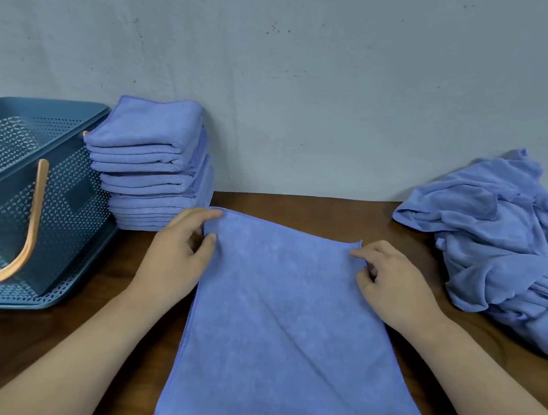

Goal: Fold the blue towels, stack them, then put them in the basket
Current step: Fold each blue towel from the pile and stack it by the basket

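A blue towel (288,330) lies spread flat on the brown table (24,349) in front of me. My left hand (181,251) pinches its far left corner between thumb and fingers. My right hand (391,283) pinches the far right corner the same way. A tall stack of folded blue towels (153,165) stands at the back left against the wall. Left of it sits the dark blue perforated basket (68,216) with an orange handle (24,245). A loose heap of unfolded blue towels (503,242) lies at the right.
A grey wall (299,72) runs close behind the table. The basket holds no towels that I can see. Bare wood shows between the spread towel and the basket, and between the towel and the heap.
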